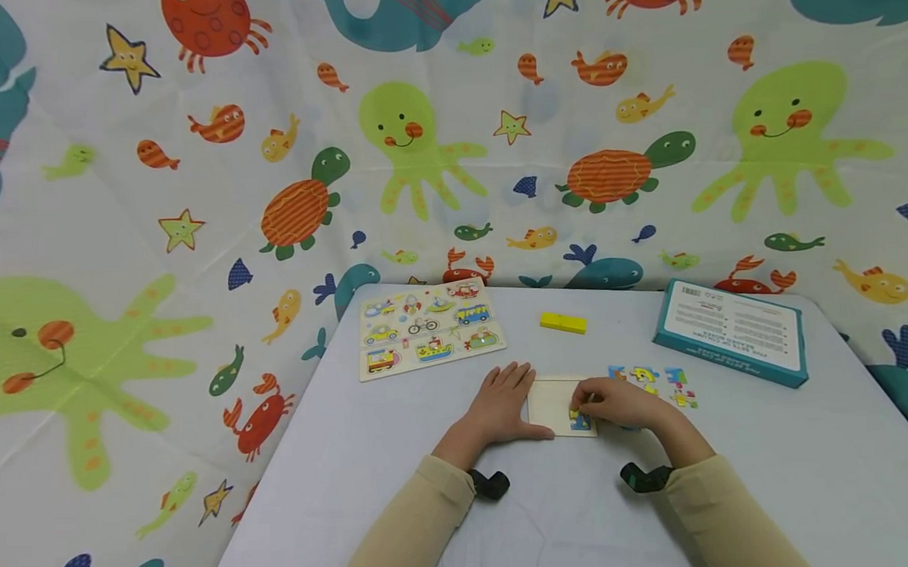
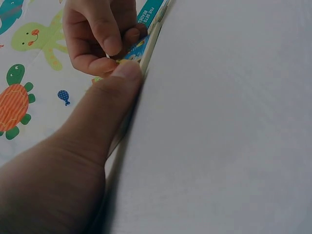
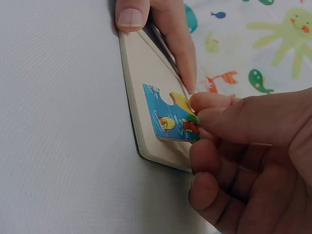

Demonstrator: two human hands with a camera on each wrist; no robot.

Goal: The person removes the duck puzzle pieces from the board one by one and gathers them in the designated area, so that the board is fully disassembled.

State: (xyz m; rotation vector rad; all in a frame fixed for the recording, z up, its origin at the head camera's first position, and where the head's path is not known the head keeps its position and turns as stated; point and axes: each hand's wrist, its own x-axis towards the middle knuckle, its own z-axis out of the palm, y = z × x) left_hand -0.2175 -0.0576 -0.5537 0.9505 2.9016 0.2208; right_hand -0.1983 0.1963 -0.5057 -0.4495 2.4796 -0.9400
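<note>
A pale wooden puzzle tray [image 1: 550, 404] lies near the table's middle. My left hand [image 1: 502, 407] rests along the tray's left side, fingers stretched forward and thumb on the near edge. At the near right corner, my right hand [image 1: 625, 401] pinches a blue jigsaw piece [image 3: 168, 122] by its edge between thumb and forefinger. The piece shows a yellow fish and a red one and sits slightly tilted over the tray's corner. More loose jigsaw pieces [image 1: 643, 374] lie just beyond and right of that hand, partly hidden by it.
Back left lies a wooden board with vehicle pictures [image 1: 397, 365]. A yellow block [image 1: 564, 323] is behind the tray. The teal box [image 1: 733, 330] stands at the back right. A sea-animal cloth [image 1: 451, 192] hangs behind the white table [image 1: 342, 504].
</note>
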